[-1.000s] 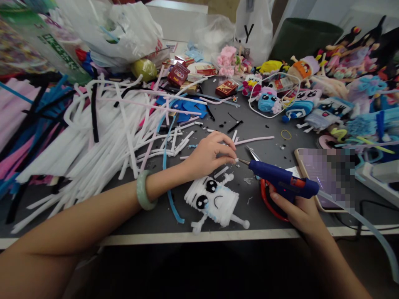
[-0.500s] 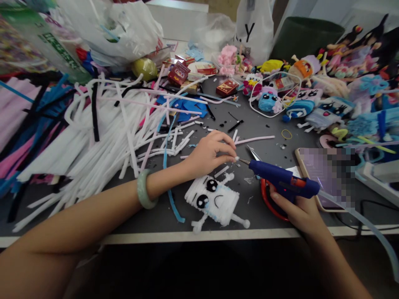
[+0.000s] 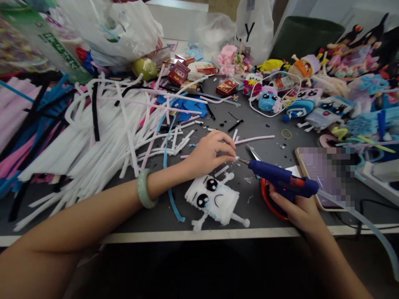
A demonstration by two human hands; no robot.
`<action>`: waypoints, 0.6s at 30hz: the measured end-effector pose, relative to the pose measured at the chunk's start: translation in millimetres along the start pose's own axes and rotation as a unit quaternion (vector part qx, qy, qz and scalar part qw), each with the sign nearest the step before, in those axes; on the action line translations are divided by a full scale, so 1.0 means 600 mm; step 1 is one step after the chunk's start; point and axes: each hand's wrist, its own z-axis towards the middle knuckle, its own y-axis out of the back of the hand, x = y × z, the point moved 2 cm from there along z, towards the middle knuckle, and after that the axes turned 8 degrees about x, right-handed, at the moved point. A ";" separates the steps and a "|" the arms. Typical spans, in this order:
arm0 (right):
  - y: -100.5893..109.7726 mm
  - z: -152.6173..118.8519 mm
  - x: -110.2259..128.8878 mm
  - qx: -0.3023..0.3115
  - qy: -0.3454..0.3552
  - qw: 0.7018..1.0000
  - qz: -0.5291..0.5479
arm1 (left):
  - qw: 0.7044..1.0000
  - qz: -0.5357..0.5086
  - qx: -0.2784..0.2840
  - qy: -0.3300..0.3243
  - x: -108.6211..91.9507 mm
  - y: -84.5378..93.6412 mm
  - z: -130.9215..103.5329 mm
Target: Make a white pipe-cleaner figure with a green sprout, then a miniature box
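Right hand [image 3: 301, 212], barely moved, grips glue gun [image 3: 269, 172] holding glue stick [image 3: 372, 232]; bags [image 3: 134, 31] bulge.

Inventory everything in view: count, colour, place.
Glue gun: one, blue, centre right
Small piece: one, white, at glue gun's tip
Frowning figure: one, white, front centre
Blade: one visible, silver, beside glue gun
Phone: one, pale-edged, right
Pipe cleaners: many, mostly white, left
Plush figures: several, multicoloured, back right
Boxes: several, mostly red, back centre
Plastic bags: several, white or clear, back
Cylindrical object: one, dark green, back right
Scraps: many, mixed colours, table centre
Table: one, grey, beneath
Bangle: one, pale green, left wrist
Left hand: one, bare, pinching small piece
Right hand: one, bare, gripping glue gun
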 end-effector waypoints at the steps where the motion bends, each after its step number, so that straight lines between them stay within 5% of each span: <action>1: 0.000 0.000 0.000 0.001 -0.002 1.000 0.001 | 1.000 0.001 0.000 0.001 0.000 0.000 0.000; 18: 0.000 -0.003 -0.008 -0.029 -0.032 0.999 -0.010 | 1.000 0.013 -0.004 -0.011 -0.002 -0.001 -0.001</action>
